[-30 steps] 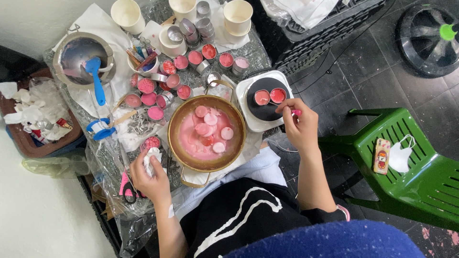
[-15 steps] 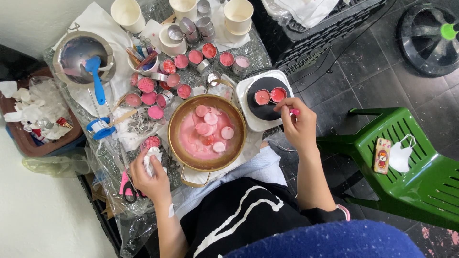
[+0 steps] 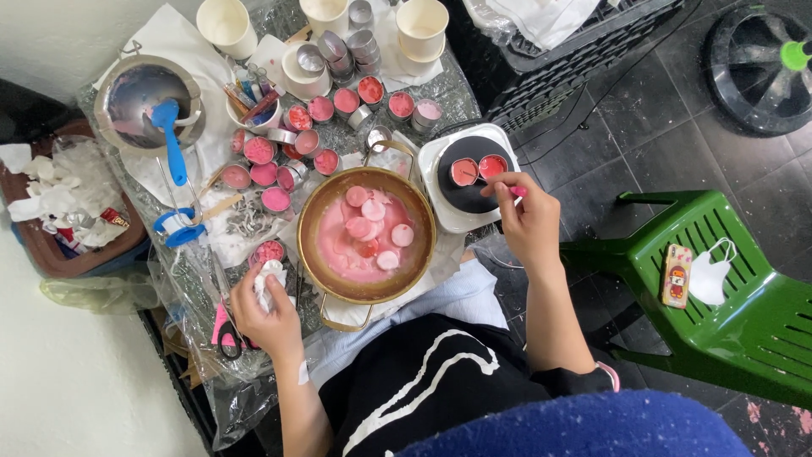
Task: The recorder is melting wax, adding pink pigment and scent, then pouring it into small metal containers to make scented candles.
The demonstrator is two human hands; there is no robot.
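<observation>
while the left hand (image 3: 269,315) clutches a white rag (image 3: 269,279) at seven o'clock, right hand (image 3: 529,222) pinching a pink stick (image 3: 512,191) over two tins (image 3: 478,169).

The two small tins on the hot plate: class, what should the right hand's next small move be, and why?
Probably a slight dip of the pink stick into the nearer small tin. The right hand holds the stick just beside the two red-filled tins on the hot plate, its tip not clearly inside either. The left hand only clutches a white wad.
</observation>
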